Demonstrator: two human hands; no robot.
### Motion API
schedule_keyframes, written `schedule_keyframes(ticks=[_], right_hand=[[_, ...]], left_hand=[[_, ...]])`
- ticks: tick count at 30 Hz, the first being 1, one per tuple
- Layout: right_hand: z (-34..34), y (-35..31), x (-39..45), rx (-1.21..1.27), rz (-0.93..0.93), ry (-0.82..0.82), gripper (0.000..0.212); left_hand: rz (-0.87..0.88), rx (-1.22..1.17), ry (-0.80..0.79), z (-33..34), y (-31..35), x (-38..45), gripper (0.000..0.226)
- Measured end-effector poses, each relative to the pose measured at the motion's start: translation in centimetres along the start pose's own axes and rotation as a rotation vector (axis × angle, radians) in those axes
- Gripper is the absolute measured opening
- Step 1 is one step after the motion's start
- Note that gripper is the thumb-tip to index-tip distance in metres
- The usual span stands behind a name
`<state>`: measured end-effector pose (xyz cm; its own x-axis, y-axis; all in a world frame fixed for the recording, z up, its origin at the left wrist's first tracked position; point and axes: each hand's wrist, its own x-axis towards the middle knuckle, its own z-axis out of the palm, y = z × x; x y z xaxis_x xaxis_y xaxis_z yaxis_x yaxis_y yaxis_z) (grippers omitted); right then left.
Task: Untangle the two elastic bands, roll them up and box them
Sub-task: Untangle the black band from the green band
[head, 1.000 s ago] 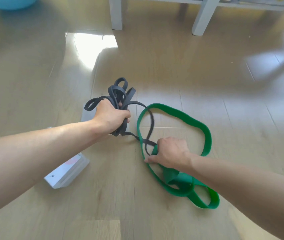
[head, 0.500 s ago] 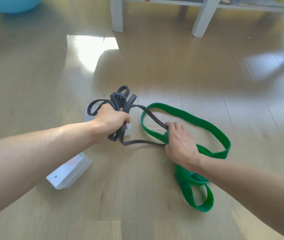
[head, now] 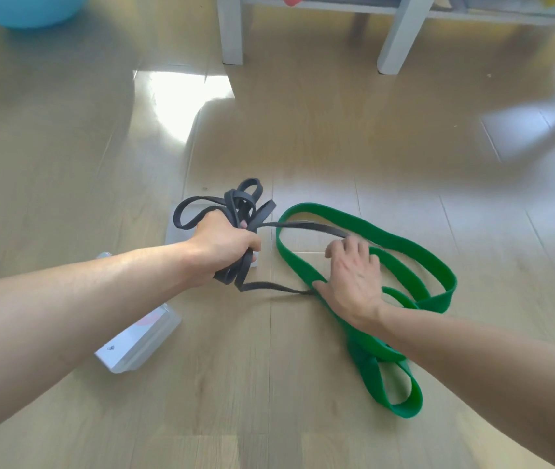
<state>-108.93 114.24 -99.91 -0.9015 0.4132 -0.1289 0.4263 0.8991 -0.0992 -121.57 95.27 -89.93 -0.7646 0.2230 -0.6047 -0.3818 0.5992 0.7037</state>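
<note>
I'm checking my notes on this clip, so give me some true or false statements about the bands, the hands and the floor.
1. The left hand grips a bundle of the grey band. True.
2. The green band is already rolled up. False: it lies in loose loops on the floor.
3. The right hand is over the green band, fingers spread. True.
4. The grey band is fully free of the green one. False: two grey strands run to the right hand at the green loop.
5. A white box sits under the left forearm. True.
</note>
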Motion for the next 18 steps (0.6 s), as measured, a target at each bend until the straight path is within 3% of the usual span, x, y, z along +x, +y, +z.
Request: schedule_keyframes(ticks=[2,5,9,11,14,18], right_hand=[[0.3,0.7,-0.1,0.073,0.115,-0.028,0.062],[1.2,0.8,-1.0,0.215,0.214,-0.199,0.074],[-0.5,-0.3,-1.3,0.29,0.134,-0.265,0.059],[-2.9,-1.4,-2.1,0.443,0.038,-0.252,0.052],[-7.7,-2.7,-4.4,0.808,-0.092,-0.098,0.033],[-15.4,-2.2,-5.9,1.205,-0.3,0.327,0.045]], left_hand=[[-0.004,0.002,-0.008,0.1,-0.1,0.0,0.024],[0.0,0.013,-0.028,0.5,-0.3,0.0,0.025],[0.016,0.001,-0.025,0.9,-0.2,0.2,0.025],[0.041,0.01,0.016,0.9,-0.2,0.4,0.023],[0.075,0.025,0.082,0.6,-0.1,1.1,0.013],[0.085,0.059,0.122,0.2,-0.1,2.4,0.013]])
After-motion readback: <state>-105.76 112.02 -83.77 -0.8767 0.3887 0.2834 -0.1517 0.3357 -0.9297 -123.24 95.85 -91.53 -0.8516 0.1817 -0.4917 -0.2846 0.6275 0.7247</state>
